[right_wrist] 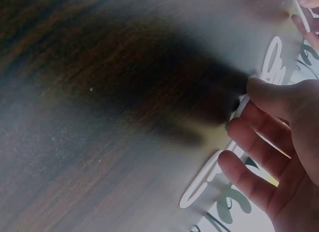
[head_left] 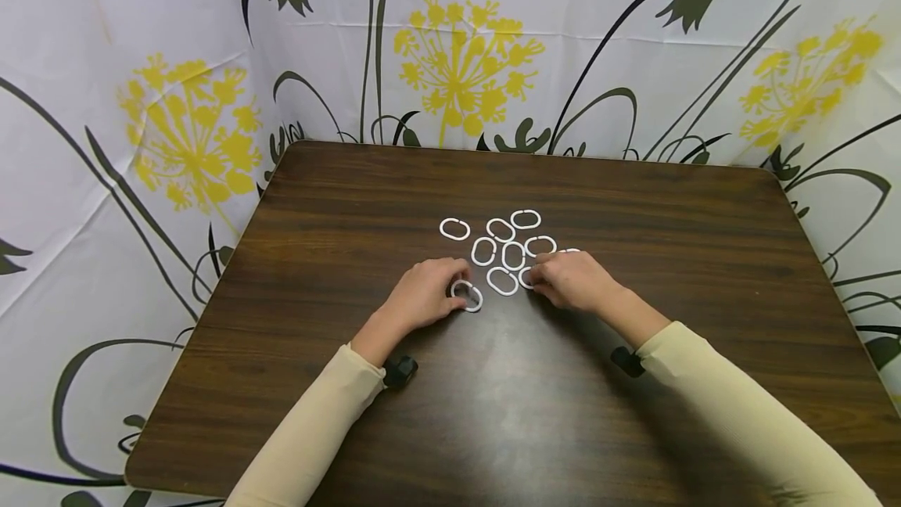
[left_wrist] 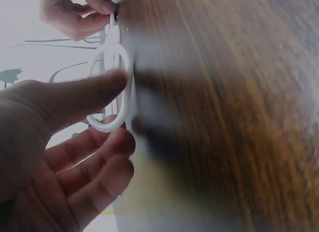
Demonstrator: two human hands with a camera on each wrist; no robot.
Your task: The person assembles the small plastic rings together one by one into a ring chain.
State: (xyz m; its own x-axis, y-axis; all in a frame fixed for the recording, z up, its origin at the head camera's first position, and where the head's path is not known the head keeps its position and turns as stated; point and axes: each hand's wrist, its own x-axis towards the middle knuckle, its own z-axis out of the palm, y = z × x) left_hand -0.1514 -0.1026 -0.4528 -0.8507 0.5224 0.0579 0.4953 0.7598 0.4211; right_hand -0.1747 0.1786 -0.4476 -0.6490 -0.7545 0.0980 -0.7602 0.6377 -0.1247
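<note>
The left hand (head_left: 429, 293) pinches a white ring (left_wrist: 127, 97) near left of the other rings (head_left: 503, 257), spare fingers (left_wrist: 107, 187) loose, the right hand (head_left: 576, 280) nips a second ring (head_left: 521, 281) at their near right, and a hasty drag could scatter neighbours!

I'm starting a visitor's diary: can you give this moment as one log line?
left hand: holds white ring | right hand: pinches second ring | more rings: on table

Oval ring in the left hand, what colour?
The ring is white, showing best in the left wrist view.
</note>
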